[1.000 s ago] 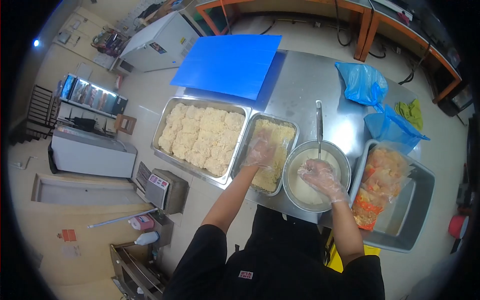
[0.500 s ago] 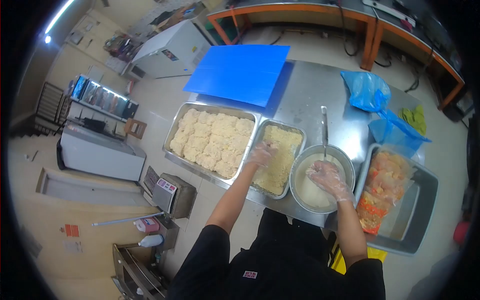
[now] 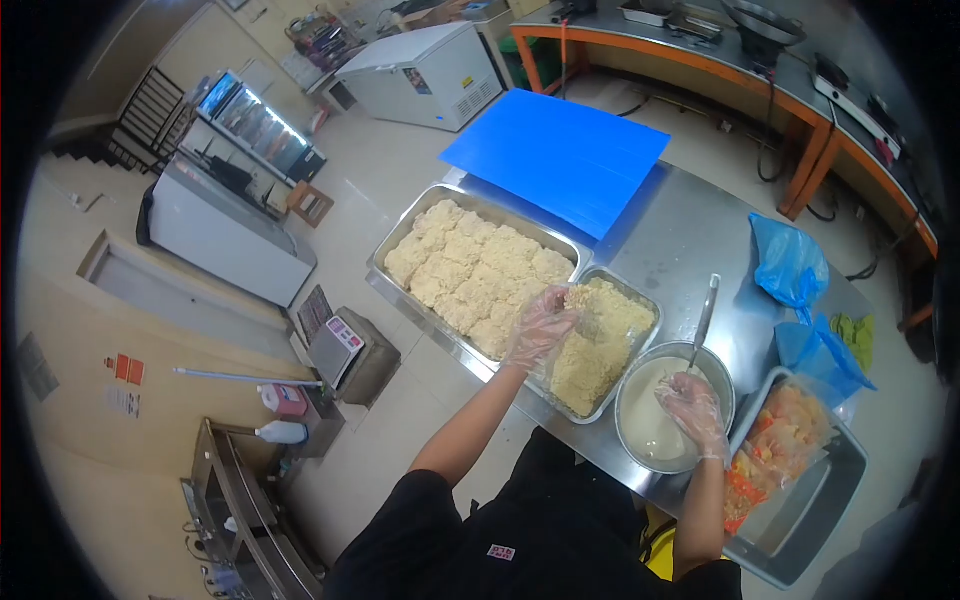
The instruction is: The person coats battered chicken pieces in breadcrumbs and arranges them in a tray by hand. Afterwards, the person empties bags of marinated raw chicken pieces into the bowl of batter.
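My left hand [image 3: 543,326], in a clear plastic glove, is over the left edge of the smaller metal tray of crumbs [image 3: 655,318]. Its fingers are curled together around a crumb-coated piece [image 3: 579,297], seen only in part. My right hand [image 3: 692,408], gloved too, is over the round metal bowl [image 3: 728,368] of white batter, its fingers bent and coated with batter. Whether it holds anything I cannot make out. A metal-handled utensil [image 3: 706,312] leans in the bowl. Left of the crumbs, a large metal tray [image 3: 387,262] holds several rows of coated pieces [image 3: 470,262].
A blue board [image 3: 560,155] lies behind the large tray. Blue plastic bags [image 3: 788,262] and a green cloth [image 3: 854,338] are at the table's right. A grey tub [image 3: 835,500] holds bagged orange pieces [image 3: 790,430]. A scale [image 3: 337,347] stands to the left.
The view has turned, so the table sits lower and further right. My left hand has lifted from the crumbs with a coated piece. My right hand remains over the bowl.
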### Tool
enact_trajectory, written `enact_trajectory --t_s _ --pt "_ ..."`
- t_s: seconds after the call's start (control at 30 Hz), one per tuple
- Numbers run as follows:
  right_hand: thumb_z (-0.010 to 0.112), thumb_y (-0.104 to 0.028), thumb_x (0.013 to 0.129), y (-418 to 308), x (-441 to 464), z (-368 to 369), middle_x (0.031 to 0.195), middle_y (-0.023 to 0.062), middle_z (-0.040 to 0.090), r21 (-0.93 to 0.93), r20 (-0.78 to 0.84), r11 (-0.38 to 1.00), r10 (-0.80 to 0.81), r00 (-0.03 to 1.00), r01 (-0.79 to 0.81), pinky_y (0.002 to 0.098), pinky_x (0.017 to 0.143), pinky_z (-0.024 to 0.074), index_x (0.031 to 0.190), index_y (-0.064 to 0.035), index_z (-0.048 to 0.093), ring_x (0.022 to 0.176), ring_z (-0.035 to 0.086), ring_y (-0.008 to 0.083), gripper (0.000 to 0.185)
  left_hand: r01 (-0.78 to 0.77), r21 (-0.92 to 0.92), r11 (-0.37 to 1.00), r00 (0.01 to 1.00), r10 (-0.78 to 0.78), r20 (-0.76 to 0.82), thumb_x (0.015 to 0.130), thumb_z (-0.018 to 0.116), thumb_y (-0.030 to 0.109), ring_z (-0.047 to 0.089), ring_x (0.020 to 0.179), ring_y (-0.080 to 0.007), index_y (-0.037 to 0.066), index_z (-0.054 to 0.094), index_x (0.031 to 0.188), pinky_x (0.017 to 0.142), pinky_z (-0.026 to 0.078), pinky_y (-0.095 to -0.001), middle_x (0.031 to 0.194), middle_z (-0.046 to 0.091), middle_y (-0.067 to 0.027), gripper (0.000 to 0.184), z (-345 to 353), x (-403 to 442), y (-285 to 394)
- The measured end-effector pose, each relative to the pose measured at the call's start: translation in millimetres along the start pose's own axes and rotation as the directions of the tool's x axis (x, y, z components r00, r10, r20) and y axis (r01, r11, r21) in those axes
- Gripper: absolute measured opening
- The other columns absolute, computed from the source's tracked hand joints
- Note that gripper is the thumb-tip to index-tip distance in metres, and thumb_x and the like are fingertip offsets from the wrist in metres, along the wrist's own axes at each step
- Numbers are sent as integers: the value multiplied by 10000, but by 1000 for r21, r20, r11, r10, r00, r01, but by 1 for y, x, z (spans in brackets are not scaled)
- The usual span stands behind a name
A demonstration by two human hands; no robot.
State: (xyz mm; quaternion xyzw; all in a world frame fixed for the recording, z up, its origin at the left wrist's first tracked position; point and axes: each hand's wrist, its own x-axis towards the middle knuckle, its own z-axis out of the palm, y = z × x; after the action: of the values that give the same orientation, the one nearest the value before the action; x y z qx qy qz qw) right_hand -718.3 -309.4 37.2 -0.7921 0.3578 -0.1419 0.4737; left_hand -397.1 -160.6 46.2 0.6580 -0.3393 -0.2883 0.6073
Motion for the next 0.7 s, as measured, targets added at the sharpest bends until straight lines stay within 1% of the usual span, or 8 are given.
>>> enact_trajectory --t_s 0.03,0.13,0.17,0.23,0.37,0.53,0.63,0.7 --pt "814 -257 843 10 0 1 1056 181 742 43 6 999 28 1000 -28 437 936 552 1131 -20 712 1022 716 337 386 32 -75 997 999 -33 -10 935 735 42 609 958 -109 26 605 1295 866 512 -280 1101 661 -25 384 -5 2 4" --pt "820 -233 851 -2 4 -7 1122 166 729 60 99 991 115 988 -122 411 955 551 1172 -29 704 1049 705 297 398 55 -19 998 998 -56 -26 948 716 26 638 985 -116 28 609 1299 887 530 -286 1136 682 -43 366 -31 9 8" --pt "821 -227 854 -9 4 -10 1148 161 723 46 136 987 149 980 -156 402 963 551 1189 -32 701 1061 699 285 405 28 -94 995 999 -32 -33 946 716 20 648 1000 -127 26 610 1294 897 535 -289 1141 686 -48 364 -39 10 12" --pt "817 -208 858 -4 -5 -9 1187 159 708 106 71 983 141 987 -148 398 968 551 1210 -32 697 1082 690 285 411 -19 -251 968 999 7 -48 943 716 8 669 1029 -148 23 611 1286 916 545 -295 1152 694 -59 359 -55 9 34" --pt "798 -156 862 -30 -6 -19 1213 138 698 213 96 946 229 969 -245 383 975 553 1232 -30 693 1113 683 270 405 -66 -77 995 971 47 -233 930 698 -31 666 1063 -171 3 604 1265 945 542 -302 1160 688 -68 349 -111 6 15" --pt "781 -138 874 -60 0 -21 1205 131 700 111 50 956 269 962 -273 372 983 555 1239 -32 697 1125 679 251 390 -55 9 998 919 54 -390 913 687 -56 658 1031 -159 3 608 1241 916 540 -308 1122 689 -47 342 -163 -10 -8" --pt "777 -154 883 -43 -1 -15 1186 135 706 111 19 967 227 974 -228 374 975 558 1227 -38 710 1108 686 254 369 -28 -121 992 944 -13 -330 912 715 11 695 986 -187 27 654 1190 863 551 -314 1078 724 -89 285 -154 -24 -3" --pt "777 -165 889 -35 -5 -11 1171 138 709 141 11 970 197 980 -197 375 972 557 1210 -40 718 1091 692 260 350 35 220 975 992 -6 -129 910 731 44 708 919 -194 15 681 1117 804 566 -331 1011 731 -78 215 -150 -42 -19"
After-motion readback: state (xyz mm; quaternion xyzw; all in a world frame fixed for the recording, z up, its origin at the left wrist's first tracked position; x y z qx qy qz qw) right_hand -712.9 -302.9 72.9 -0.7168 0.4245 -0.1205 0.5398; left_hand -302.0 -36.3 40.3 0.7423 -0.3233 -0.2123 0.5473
